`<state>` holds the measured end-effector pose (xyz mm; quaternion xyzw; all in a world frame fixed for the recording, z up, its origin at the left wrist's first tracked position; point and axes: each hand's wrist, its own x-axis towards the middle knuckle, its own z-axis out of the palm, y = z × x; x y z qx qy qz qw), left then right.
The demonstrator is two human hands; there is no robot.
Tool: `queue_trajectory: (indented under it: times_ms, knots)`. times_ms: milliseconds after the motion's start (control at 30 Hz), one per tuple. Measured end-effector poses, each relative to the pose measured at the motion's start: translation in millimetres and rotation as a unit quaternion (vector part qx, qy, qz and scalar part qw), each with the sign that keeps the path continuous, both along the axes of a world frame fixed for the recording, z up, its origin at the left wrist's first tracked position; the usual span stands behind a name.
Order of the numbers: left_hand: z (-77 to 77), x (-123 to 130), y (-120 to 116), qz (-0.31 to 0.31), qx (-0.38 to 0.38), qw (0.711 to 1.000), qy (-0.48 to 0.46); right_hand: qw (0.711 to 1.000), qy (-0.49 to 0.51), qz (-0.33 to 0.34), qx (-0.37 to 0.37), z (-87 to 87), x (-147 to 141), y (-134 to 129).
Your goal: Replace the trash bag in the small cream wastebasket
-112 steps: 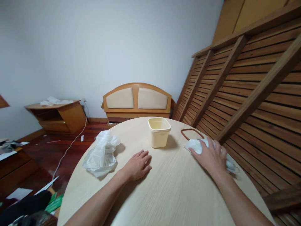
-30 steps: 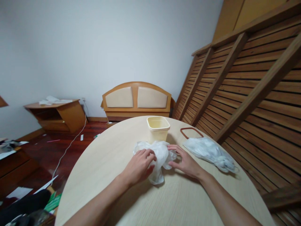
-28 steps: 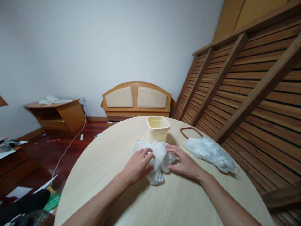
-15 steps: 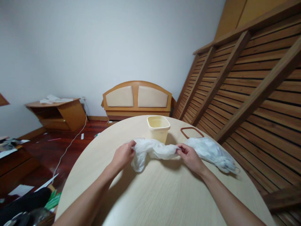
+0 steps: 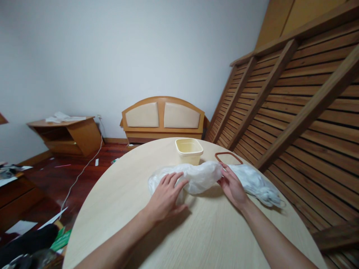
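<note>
A crumpled white plastic bag (image 5: 202, 177) lies across the middle of the round table. My left hand (image 5: 168, 194) is over the bag's left part with its fingers spread, touching the plastic. At the bag's right end, my right hand (image 5: 231, 183) pinches the plastic between thumb and fingers. Just behind the bag stands a pale yellow square bin (image 5: 189, 151), upright, its inside partly visible. A second bundle of whitish plastic bags (image 5: 256, 185) rests to the right of my right hand. Behind that bundle lies a brown rounded frame (image 5: 228, 157).
The round pale table (image 5: 213, 231) fills the foreground. Slatted wooden panels (image 5: 308, 123) lean on the right. A headboard (image 5: 162, 114) stands beyond the table, and a low wooden desk (image 5: 75, 140) with papers is at the left.
My left hand has let go of the bag's left end, moved right and opened over it. My right hand has shifted slightly right. The bag is now more spread out and puffed.
</note>
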<state>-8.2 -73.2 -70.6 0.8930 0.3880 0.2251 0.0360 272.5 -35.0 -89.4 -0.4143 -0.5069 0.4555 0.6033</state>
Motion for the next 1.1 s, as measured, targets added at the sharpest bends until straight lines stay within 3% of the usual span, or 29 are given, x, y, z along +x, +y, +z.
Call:
queue_trajectory:
  times_ms: [133,233,367,500,800,933,1100]
  knots:
    - [-22.3,-9,16,0.050,-0.063,0.997,0.020,0.995,-0.054,0.082,0.020,-2.0,-5,-2]
    - [-25.7,-18,25,0.069,-0.066,0.995,0.010,0.992,-0.093,0.081,-0.008,-9.2,-6,3]
    - [-10.6,-25,27,0.042,-0.070,0.995,-0.058,0.991,-0.112,0.068,-0.024,-9.7,-2,4]
    - [6.1,-25,25,0.052,-0.115,0.979,-0.161,0.987,-0.101,0.126,0.010,-2.1,0,-6]
    - [17.1,-19,29,0.154,-0.232,0.894,-0.350,0.969,-0.138,0.197,0.049,6.0,-4,-16]
    - [20.5,-22,32,0.169,-0.254,0.854,-0.422,0.974,-0.150,0.166,0.036,6.8,-8,-18]
    - [22.3,-32,38,0.173,-0.297,0.813,-0.470,0.997,-0.070,0.039,0.018,2.8,-6,-8]
